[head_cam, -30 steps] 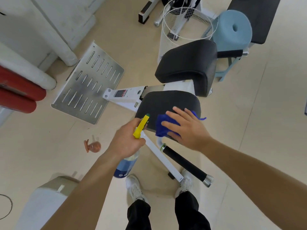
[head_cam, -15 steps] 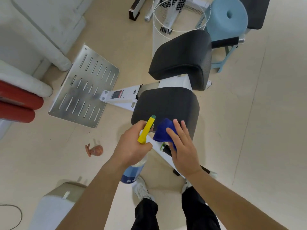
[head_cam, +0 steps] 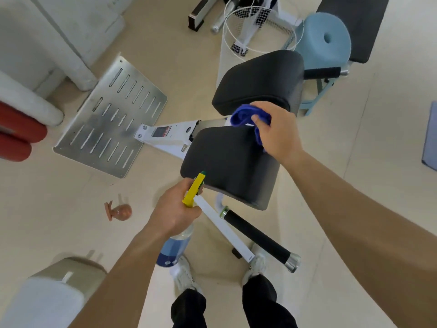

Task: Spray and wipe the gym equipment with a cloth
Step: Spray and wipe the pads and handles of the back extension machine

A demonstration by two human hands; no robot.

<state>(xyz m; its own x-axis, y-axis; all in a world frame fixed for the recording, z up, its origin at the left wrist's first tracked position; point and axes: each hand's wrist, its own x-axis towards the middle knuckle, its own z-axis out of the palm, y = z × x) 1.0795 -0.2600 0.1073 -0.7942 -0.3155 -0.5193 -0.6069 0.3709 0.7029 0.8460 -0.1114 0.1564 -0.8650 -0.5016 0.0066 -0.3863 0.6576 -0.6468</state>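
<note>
A white-framed gym machine stands below me with two black pads: a near pad (head_cam: 227, 162) and a far pad (head_cam: 257, 79). My right hand (head_cam: 275, 131) holds a bunched blue cloth (head_cam: 243, 116) at the far right corner of the near pad, in the gap between the two pads. My left hand (head_cam: 176, 210) grips a spray bottle with a yellow trigger head (head_cam: 194, 189) and a blue-labelled body (head_cam: 173, 249). Its nozzle sits at the near pad's front left edge.
A slotted metal footplate (head_cam: 111, 133) lies on the floor to the left, bolted to the white frame. A black handle bar (head_cam: 257, 236) sticks out toward my feet. A white wire basket (head_cam: 236, 41), a light blue stool (head_cam: 326, 39) and a small brown object (head_cam: 119, 211) stand around.
My right hand has carried the blue cloth from the near pad's front edge up across it to its far right corner. The spray bottle stays at the front left edge.
</note>
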